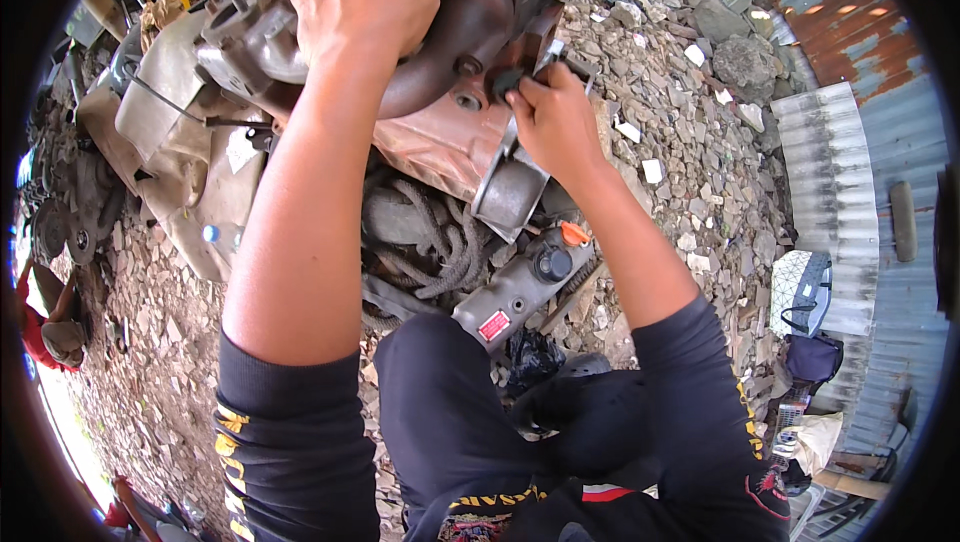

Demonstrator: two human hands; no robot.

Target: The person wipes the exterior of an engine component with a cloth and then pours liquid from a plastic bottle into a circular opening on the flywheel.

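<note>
Engine (pixel 475 27) under curled left hand (pixel 365 7), grip unclear; right hand (pixel 553 114) pinching dark piece (pixel 503 85) alongside.

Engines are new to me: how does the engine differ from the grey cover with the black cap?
The engine is large and bulky; the cover is smaller and slim. The engine is mostly dark and reddish brown; the cover is grey. The left hand and right hand are at the engine, while neither touches the cover. Both look like metal.
</note>
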